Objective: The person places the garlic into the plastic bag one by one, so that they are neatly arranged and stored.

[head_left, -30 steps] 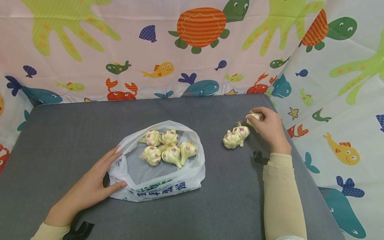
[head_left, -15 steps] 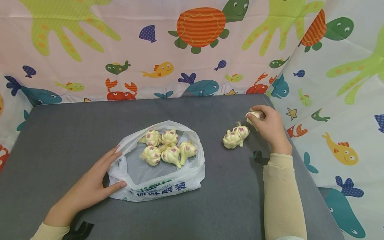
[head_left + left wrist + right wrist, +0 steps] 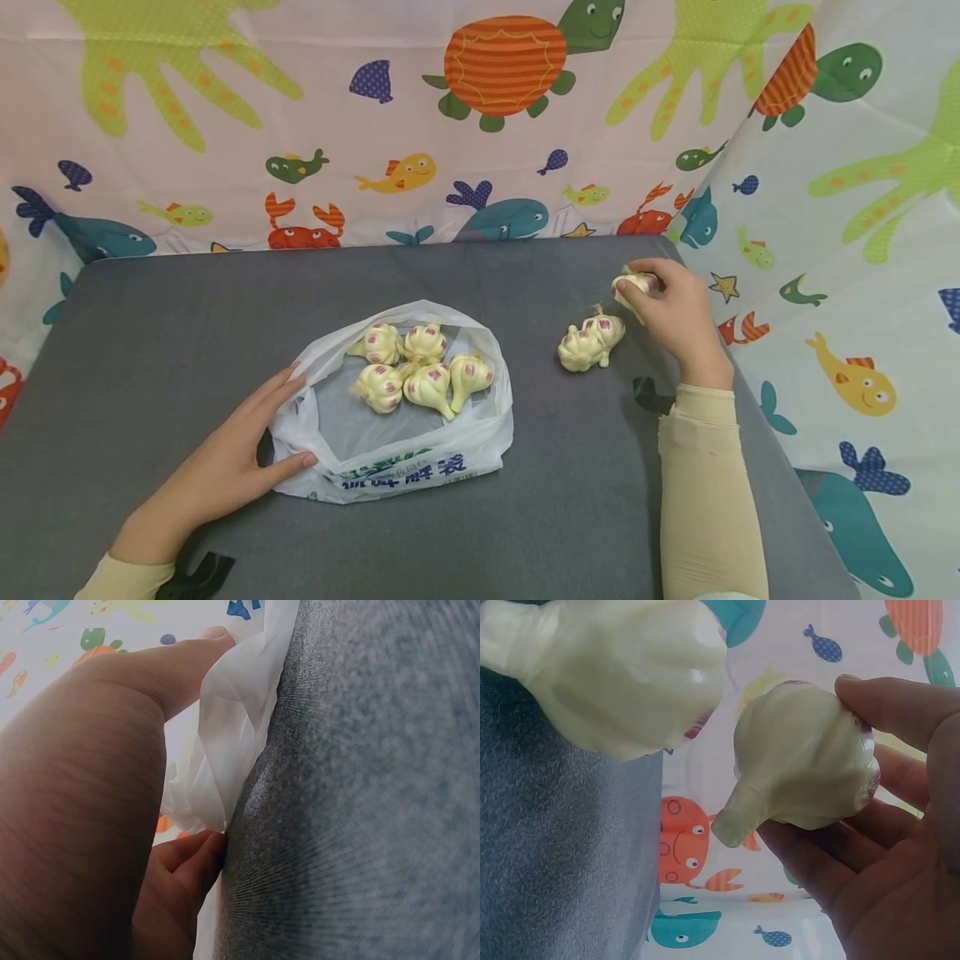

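Note:
A white plastic bag (image 3: 480,450) lies with its mouth wide, several garlic bulbs (image 3: 427,387) inside it. My left hand (image 3: 225,467) rests against the bag's left side, thumb and fingers spread along it; the left wrist view shows its fingertips touching the plastic (image 3: 232,735). At the right, my right hand (image 3: 678,321) pinches one garlic bulb (image 3: 632,288) between thumb and fingers, and the right wrist view shows that bulb (image 3: 802,757) with its stem pointing down. Just left of and below that hand, two more bulbs (image 3: 590,340) lie together on the table.
The grey table (image 3: 555,517) runs back to a curtain (image 3: 330,92) printed with sea animals, which also hangs along the right side. A dark strap piece (image 3: 651,395) sticks out by the right wrist, another (image 3: 201,577) by the left.
My right hand has risen very slightly with the bulb, away from the two bulbs beside it. My left hand and the bag stay where they were.

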Available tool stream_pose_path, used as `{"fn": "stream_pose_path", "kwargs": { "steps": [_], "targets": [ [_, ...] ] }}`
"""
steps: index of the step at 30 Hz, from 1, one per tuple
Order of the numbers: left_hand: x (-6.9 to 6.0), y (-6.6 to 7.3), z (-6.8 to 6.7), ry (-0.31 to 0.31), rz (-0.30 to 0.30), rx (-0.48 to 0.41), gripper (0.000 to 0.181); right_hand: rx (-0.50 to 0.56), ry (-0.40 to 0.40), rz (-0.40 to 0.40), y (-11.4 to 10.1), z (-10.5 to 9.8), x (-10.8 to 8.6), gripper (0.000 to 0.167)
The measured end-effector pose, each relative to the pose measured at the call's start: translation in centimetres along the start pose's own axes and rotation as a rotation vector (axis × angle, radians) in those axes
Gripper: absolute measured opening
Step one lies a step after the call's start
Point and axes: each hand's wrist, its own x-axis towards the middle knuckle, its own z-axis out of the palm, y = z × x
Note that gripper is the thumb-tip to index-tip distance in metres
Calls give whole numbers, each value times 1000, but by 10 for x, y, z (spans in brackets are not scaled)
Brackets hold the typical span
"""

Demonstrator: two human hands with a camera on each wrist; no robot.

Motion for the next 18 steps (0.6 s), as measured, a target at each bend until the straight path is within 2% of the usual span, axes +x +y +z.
{"fn": "stream_pose_path", "kwargs": {
  "steps": [18],
  "targets": [
    [0,-3,7,10,4,-3,106,3,-1,-42,-3,8,-3,44]
  ]
}}
